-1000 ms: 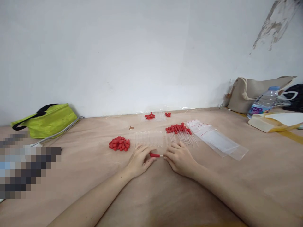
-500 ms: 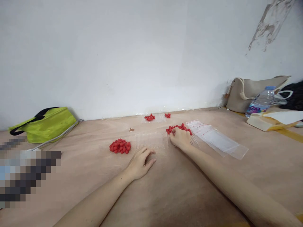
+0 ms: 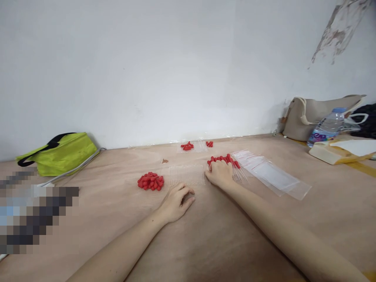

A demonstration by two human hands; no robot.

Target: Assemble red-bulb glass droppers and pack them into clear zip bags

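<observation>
My left hand (image 3: 176,203) rests on the brown tabletop with its thumb and fingers apart, holding nothing. Just beyond it is a row of thin clear tubes (image 3: 183,175), and to its left a pile of red rubber bulbs (image 3: 150,181). My right hand (image 3: 219,173) is at the right end of the tube row, palm down, its fingers closed together. Whatever it pinches is hidden. Beside and behind it lie several droppers (image 3: 235,163), clear tubes with red bulbs on their far ends, partly covered by the hand.
Clear zip bags (image 3: 266,172) lie overlapped at the right. Near the wall are smaller groups of red bulbs (image 3: 187,146) and more tubes (image 3: 201,146). A lime-green bag (image 3: 66,154) stands left; a water bottle (image 3: 327,127) and beige bag (image 3: 299,119) stand far right.
My right hand has shifted slightly left, from the red-bulbed droppers to the right end of the tube row. My left hand has stayed nearly still. The view has turned a little.
</observation>
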